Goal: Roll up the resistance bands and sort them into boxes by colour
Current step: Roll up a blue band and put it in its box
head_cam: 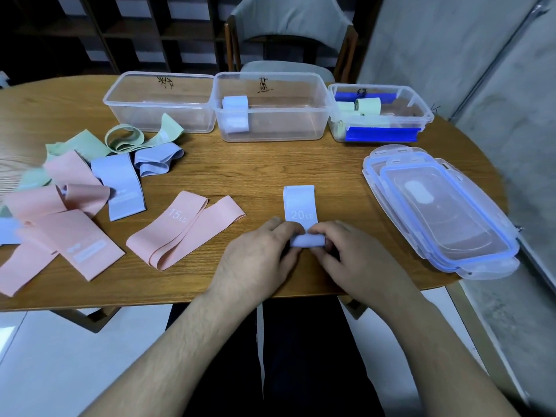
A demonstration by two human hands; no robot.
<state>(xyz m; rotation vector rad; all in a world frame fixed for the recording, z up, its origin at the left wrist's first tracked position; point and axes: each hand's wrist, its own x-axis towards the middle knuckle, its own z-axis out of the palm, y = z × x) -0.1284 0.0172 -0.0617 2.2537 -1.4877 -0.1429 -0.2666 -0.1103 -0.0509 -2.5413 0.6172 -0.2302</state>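
Near the front edge of the table (261, 173), at its middle, both hands work one blue band (301, 206) marked "20 LB". Its near end is wound into a small roll; the left hand (255, 257) pinches the roll's left end with curled fingers, and the right hand (358, 254) pinches its right end the same way. The unrolled part lies flat on the table, running away from the hands toward the back edge

Just left of the hands lies a folded pink band (183, 230) marked "15 LB". Toward the left edge is a loose heap of bands (78, 188): pink, blue and green, overlapping

Along the back edge stand three clear boxes side by side. The left box (159, 100) holds nothing visible. The middle box (270, 106) has a rolled blue band (236, 111) at its left end. The right box (380, 112), with blue clips, holds green rolls (367, 106)

Near the right edge lies a stack of lids (439, 209) with blue seals
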